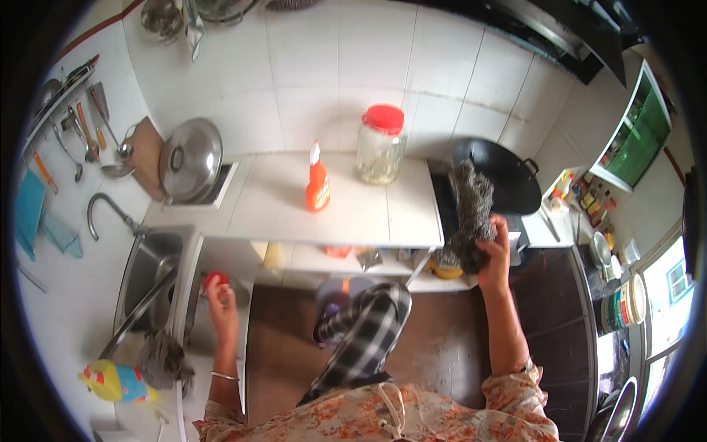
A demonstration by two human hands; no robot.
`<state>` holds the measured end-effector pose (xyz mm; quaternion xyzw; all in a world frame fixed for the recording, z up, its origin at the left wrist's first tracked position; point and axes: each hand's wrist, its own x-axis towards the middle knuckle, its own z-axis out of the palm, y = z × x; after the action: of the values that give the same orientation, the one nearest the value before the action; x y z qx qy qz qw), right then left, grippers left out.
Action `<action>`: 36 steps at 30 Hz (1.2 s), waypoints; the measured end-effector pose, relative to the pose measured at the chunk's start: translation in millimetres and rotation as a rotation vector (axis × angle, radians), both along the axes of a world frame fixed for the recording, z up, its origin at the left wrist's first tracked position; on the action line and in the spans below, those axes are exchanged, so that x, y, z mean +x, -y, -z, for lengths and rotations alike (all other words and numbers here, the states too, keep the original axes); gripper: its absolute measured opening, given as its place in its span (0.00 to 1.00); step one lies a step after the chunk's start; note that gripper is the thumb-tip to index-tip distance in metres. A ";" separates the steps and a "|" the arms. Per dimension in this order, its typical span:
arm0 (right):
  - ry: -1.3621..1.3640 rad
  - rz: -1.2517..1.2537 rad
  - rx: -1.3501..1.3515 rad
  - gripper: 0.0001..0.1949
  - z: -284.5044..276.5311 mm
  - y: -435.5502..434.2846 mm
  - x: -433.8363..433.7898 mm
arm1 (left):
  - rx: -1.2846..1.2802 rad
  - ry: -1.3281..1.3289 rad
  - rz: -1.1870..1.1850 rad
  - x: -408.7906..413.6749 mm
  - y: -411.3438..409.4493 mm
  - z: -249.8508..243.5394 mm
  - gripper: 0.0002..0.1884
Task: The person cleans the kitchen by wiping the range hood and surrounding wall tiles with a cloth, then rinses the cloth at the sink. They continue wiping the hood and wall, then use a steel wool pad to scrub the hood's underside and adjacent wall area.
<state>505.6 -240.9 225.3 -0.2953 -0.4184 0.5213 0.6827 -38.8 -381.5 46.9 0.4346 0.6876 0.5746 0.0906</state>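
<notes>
My right hand (495,251) grips a dark grey, crumpled, rough-textured cloth (473,207), held up over the hob in front of a black wok (505,171). On the left, my left hand (222,309) hovers beside the sink cabinet with its fingers half curled. A red lid (215,278) shows right behind those fingertips; whether they touch it I cannot tell. Between the hands, an orange spray bottle (317,185) stands upright on the white tiled counter (276,212). Behind it to the right is a clear jar (379,154) with a red lid and something pale inside.
A steel sink (146,293) with a curved faucet (107,207) lies left, a yellow bottle (116,381) and grey rag (163,359) nearer me. A large metal lid (190,160) leans at the back left. Under the counter runs a shelf (306,262); a range hood (552,38) overhangs the right.
</notes>
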 end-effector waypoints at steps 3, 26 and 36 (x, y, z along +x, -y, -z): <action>0.009 0.020 0.002 0.26 3.1 -18.6 -1.3 | -0.023 0.060 0.149 46.8 -87.8 0.8 0.26; 0.038 -0.144 -0.020 0.26 -181.3 -317.9 -153.9 | -0.912 -0.582 0.211 -53.7 -374.1 101.6 0.46; 0.017 -0.254 -0.078 0.28 -246.6 -342.9 -164.1 | -0.474 0.264 0.374 -42.7 -447.6 11.1 0.39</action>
<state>341.5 102.0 471.9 -0.2705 -0.4377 0.6169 0.5955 -81.5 66.1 35.8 0.4422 0.6925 0.4235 0.3815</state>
